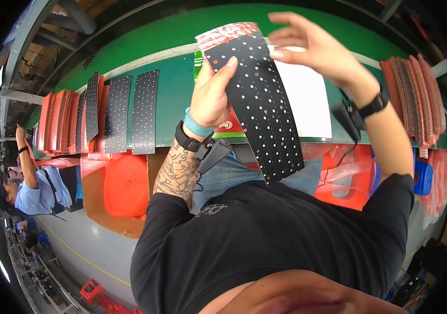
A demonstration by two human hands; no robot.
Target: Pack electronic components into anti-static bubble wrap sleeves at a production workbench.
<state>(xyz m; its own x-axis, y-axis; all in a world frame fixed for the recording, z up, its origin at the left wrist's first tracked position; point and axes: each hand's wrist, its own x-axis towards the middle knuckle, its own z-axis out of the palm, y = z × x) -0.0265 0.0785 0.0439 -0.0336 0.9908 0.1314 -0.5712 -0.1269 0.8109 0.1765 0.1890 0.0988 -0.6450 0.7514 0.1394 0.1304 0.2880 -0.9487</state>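
Observation:
My left hand [210, 97] grips a long black panel [270, 112] dotted with white and a few reddish spots, its thumb lying over the left edge. The panel slants down toward my lap and bows slightly. Pink-and-white bubble wrap [228, 34] shows at its far end. Beside that end, on the right, my right hand [315, 49] hovers with fingers spread, holding nothing. A white sheet [304, 99] lies on the bench under the panel's right side. Part of a red-and-green printed item [228, 124] shows behind my left hand.
Dotted black panels [145, 112] lie on the green bench [176, 83] to the left, beside a row of red bubble-wrap pouches [58, 123]. More filled pouches [414, 99] stand at the right. Below the bench are red bins [126, 186]. A co-worker [40, 188] is at far left.

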